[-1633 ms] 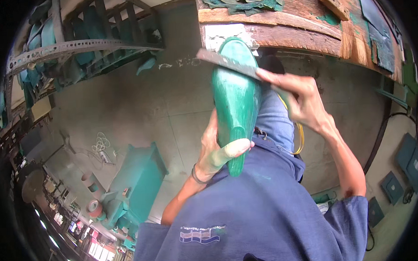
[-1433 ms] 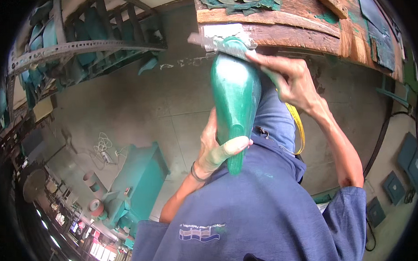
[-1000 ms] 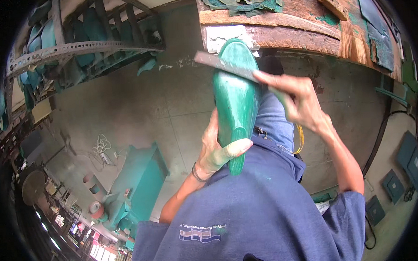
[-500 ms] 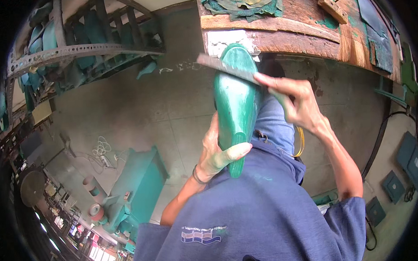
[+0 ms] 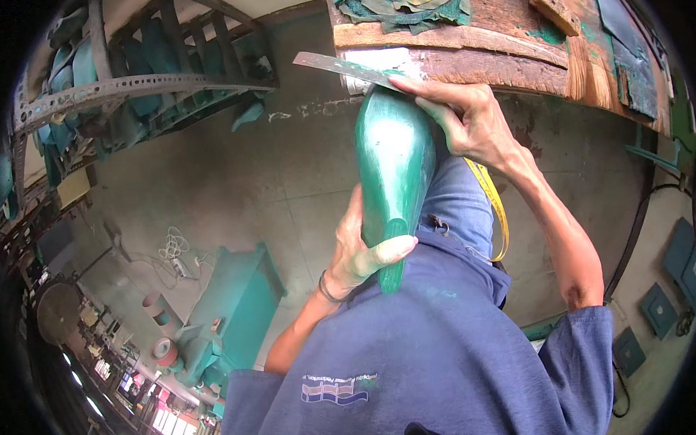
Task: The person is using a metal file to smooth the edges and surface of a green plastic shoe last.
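floor: bare grey concrete (image 5: 209, 184), cracked, stained | top: worn wooden workbench (image 5: 472, 37), green paint smears, rags at its far edge | upper left: perforated metal rack (image 5: 129, 87) with teal pieces | lower left: teal machine (image 5: 229, 314), coiled white cable (image 5: 173, 247) beside it | light: daylight

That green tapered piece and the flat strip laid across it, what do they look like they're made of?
Green piece: hard and smooth with a glossy painted-looking coat, judging by its highlights; the core is hidden. Flat strip: probably dull grey metal, thin and straight-edged, with green smears.
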Demonstrator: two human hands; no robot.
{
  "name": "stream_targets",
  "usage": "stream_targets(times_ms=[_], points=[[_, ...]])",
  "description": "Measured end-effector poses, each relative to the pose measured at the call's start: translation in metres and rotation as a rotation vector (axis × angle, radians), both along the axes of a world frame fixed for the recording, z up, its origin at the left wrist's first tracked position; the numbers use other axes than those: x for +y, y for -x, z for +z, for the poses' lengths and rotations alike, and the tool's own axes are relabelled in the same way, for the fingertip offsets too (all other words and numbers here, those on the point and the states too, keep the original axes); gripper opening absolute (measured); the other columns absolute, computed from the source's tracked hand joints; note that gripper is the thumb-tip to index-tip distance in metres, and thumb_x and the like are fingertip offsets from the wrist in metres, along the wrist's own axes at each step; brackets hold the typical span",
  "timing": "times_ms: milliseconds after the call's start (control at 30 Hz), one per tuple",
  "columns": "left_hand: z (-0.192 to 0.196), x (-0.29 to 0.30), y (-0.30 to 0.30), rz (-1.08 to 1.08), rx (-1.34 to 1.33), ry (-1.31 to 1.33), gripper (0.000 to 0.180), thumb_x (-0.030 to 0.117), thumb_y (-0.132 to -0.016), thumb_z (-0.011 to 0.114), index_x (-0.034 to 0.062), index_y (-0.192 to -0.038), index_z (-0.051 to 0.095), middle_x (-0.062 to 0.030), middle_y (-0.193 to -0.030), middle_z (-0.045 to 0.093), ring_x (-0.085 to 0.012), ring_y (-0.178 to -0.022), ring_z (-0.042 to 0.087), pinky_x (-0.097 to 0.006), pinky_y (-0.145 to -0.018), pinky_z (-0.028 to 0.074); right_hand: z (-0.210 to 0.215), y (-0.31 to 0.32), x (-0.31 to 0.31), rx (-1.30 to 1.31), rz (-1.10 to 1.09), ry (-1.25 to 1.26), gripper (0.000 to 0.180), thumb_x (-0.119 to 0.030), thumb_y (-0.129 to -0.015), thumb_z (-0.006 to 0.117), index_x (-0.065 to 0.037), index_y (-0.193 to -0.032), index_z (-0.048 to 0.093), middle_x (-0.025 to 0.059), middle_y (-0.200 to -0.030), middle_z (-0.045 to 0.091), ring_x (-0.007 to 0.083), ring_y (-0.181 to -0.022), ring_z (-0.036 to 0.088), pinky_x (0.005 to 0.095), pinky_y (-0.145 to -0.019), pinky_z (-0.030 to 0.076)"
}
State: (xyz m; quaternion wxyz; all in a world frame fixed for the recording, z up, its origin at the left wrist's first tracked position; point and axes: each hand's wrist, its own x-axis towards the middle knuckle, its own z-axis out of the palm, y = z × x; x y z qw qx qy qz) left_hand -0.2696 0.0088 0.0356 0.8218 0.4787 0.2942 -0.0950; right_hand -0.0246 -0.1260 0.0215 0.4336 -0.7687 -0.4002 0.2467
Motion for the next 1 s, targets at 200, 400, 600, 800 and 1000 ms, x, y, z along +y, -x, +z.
stream_targets(times_ms=[200, 400, 600, 800, 1000], points=[[0.006, 0.0, 0.004, 0.034, 0.023, -0.005, 0.102, 0.031, -0.076, 0.09, -0.001, -0.161, 0.044, -0.0097, -0.129, 0.064, -0.019, -0.115, 0.062, -0.035, -0.101, 0.051, 0.015, 0.038, -0.051, 0.071, -0.013, 0.01, 0.054, 0.006, -0.096, 0.069, -0.019, -0.144, 0.075, 0.0202, -0.126, 0.079, 0.0336, -0.113, 0.08, 0.0407, -0.098, 0.063], [-0.005, 0.004, 0.0, -0.124, 0.011, -0.043, 0.109, 0.024, -0.077, 0.083, 0.0031, -0.168, 0.026, -0.0273, -0.125, 0.067, -0.0332, -0.096, 0.078, -0.045, -0.085, 0.066, -0.003, 0.0, 0.002, 0.001, -0.005, -0.078, 0.048, -0.002, -0.099, 0.067, -0.021, -0.142, 0.075, 0.0205, -0.122, 0.079, 0.0332, -0.112, 0.08, 0.0371, -0.094, 0.063], [0.012, 0.001, 0.001, 0.022, 0.057, 0.062, 0.102, 0.03, -0.076, 0.089, -0.001, -0.161, 0.042, -0.0095, -0.127, 0.065, -0.018, -0.112, 0.064, -0.035, -0.099, 0.053, 0.01, 0.021, -0.057, 0.016, 0.022, 0.008, 0.055, 0.005, -0.097, 0.068, -0.022, -0.145, 0.075, 0.0202, -0.124, 0.079, 0.0337, -0.112, 0.08, 0.0411, -0.094, 0.063], [0.001, 0.001, -0.003, -0.037, 0.003, 0.016, 0.102, 0.024, -0.078, 0.085, 0.0016, -0.164, 0.035, -0.0183, -0.124, 0.066, -0.0246, -0.101, 0.072, -0.04, -0.09, 0.061, -0.009, -0.003, -0.001, -0.087, 0.026, -0.069, 0.053, -0.005, -0.096, 0.068, -0.027, -0.144, 0.075, 0.0168, -0.107, 0.081, 0.031, -0.092, 0.081, 0.0396, -0.082, 0.063], [0.006, 0.003, 0.002, -0.044, 0.04, 0.026, 0.107, 0.024, -0.078, 0.083, 0.0026, -0.167, 0.027, -0.0269, -0.125, 0.067, -0.0328, -0.097, 0.078, -0.045, -0.087, 0.066, 0.015, 0.037, -0.061, -0.094, 0.019, 0.068, 0.072, 0.009, -0.087, 0.069, -0.028, -0.149, 0.072, 0.0117, -0.071, 0.049, 0.0272, -0.062, 0.051, 0.043, -0.062, 0.046]])
